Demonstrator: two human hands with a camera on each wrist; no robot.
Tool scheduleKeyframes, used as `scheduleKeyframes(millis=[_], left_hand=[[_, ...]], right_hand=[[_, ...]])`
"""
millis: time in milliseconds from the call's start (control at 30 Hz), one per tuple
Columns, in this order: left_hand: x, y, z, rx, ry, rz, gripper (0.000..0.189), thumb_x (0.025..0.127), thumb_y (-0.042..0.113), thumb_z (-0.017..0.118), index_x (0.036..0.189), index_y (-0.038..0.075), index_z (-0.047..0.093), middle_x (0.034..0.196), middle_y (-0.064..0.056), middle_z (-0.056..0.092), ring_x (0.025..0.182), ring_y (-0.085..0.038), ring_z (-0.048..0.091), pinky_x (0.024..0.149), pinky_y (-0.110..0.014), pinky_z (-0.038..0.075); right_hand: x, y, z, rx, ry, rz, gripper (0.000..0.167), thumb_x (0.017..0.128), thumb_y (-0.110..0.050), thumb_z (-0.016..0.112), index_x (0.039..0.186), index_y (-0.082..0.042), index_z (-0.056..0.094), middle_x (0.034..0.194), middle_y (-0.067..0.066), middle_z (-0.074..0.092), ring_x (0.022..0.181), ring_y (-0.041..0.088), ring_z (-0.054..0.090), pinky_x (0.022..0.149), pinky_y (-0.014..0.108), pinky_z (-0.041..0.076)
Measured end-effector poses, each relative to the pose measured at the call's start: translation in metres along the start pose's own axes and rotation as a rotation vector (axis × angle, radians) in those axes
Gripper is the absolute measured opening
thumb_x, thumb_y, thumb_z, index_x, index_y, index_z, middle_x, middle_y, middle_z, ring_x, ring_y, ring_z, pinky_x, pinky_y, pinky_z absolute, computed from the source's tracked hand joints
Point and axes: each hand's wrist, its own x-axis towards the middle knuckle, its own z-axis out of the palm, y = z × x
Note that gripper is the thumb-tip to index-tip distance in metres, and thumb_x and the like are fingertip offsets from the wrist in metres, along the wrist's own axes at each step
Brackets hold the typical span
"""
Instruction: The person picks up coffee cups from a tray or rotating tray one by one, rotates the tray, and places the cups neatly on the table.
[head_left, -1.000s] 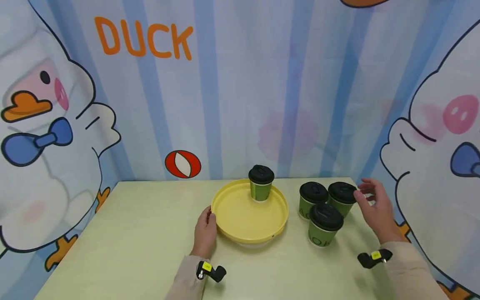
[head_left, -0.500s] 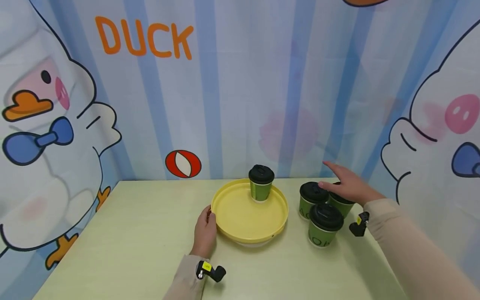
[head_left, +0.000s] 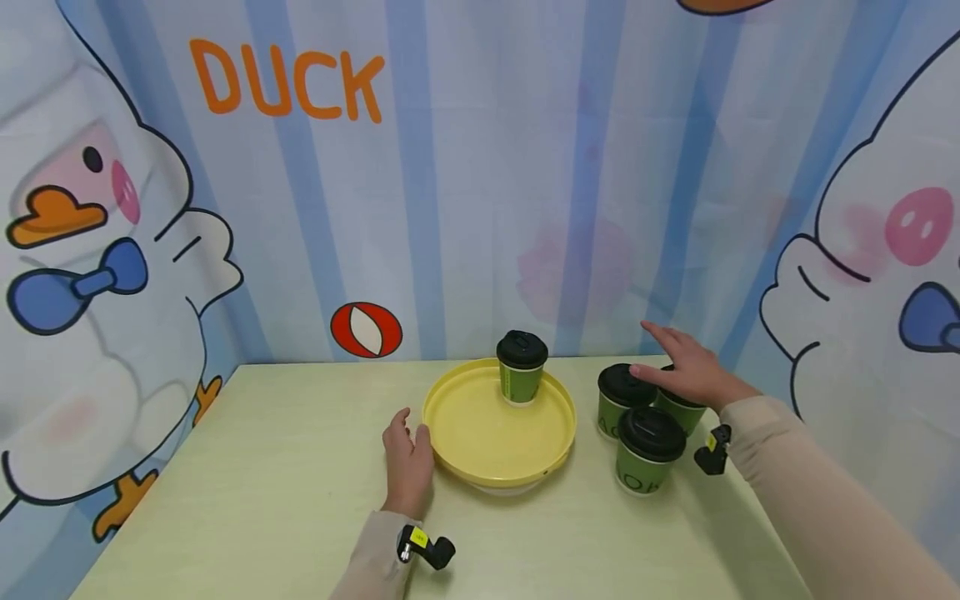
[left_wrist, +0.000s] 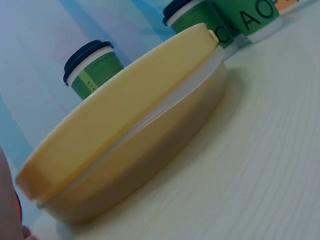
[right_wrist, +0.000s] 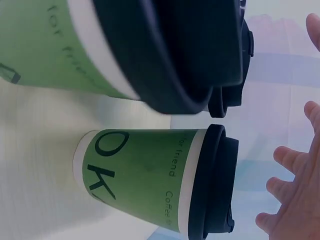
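Observation:
A round yellow tray [head_left: 491, 442] sits on a shallow round base [left_wrist: 155, 155]. Near its back edge stands a green paper cup with a black lid [head_left: 521, 379]. My left hand [head_left: 408, 471] is beside the tray's left rim, fingers loosely bent and holding nothing; whether the thumb touches the rim I cannot tell. Over a group of lidded green cups at the right, my right hand [head_left: 692, 372] hovers with fingers spread. The group has a front cup [head_left: 647, 467], a left cup [head_left: 613, 414] and a back cup [head_left: 678, 410] partly hidden by that hand.
All this stands on a pale yellow table [head_left: 285, 500]. A striped blue curtain [head_left: 480, 183] with duck pictures rises behind the table's back edge. Small black cameras are strapped to both wrists.
My right hand has moved from the back cup's right side to above the cups, then stayed nearly still. My left hand's fingers have come away from the tray's rim. The cups have not moved.

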Motion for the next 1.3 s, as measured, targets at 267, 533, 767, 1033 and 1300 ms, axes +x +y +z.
scheduleKeyframes(millis=[267,533,767,1033,1300], left_hand=[[-0.019,0.033,0.011,0.25,-0.069,0.428,0.032,0.1,0.017,0.057,0.13,0.004,0.057,0.137,-0.018,0.046,0.128,-0.036,0.045,0.106,-0.055,0.043],[-0.034,0.054,0.035,0.536,-0.345,0.62,0.046,0.098,0.038,0.06,0.136,0.012,0.059,0.133,-0.011,0.057,0.125,-0.03,0.052,0.105,-0.046,0.047],[-0.037,0.054,0.047,0.666,-0.489,0.61,0.055,0.097,0.052,0.059,0.14,0.018,0.059,0.134,-0.007,0.059,0.125,-0.025,0.055,0.105,-0.041,0.047],[-0.042,0.055,0.054,0.765,-0.527,0.645,0.059,0.096,0.054,0.061,0.145,0.022,0.055,0.133,-0.008,0.06,0.119,-0.025,0.059,0.101,-0.039,0.05],[-0.047,0.062,0.059,0.845,-0.517,0.754,0.037,0.099,0.041,0.063,0.129,0.019,0.065,0.111,0.001,0.064,0.096,-0.015,0.061,0.083,-0.03,0.054]], right_hand=[[-0.003,0.002,-0.003,-0.011,0.035,-0.02,0.088,0.098,-0.058,0.054,0.163,-0.011,0.017,0.158,0.034,0.023,0.141,0.058,0.024,0.103,0.082,0.022],[0.001,-0.004,-0.007,-0.032,0.008,0.005,0.089,0.098,-0.06,0.052,0.164,-0.013,0.013,0.16,0.032,0.021,0.144,0.055,0.021,0.106,0.081,0.018],[0.002,-0.008,-0.007,-0.043,-0.009,0.004,0.089,0.099,-0.061,0.05,0.164,-0.013,0.013,0.161,0.03,0.023,0.144,0.053,0.023,0.105,0.081,0.02],[0.002,-0.013,-0.005,-0.047,-0.01,-0.008,0.089,0.098,-0.061,0.051,0.163,-0.012,0.014,0.162,0.028,0.024,0.144,0.053,0.025,0.105,0.081,0.021],[0.002,-0.013,-0.005,-0.04,-0.009,-0.011,0.089,0.099,-0.061,0.051,0.163,-0.011,0.015,0.162,0.028,0.024,0.144,0.053,0.024,0.105,0.081,0.02]])
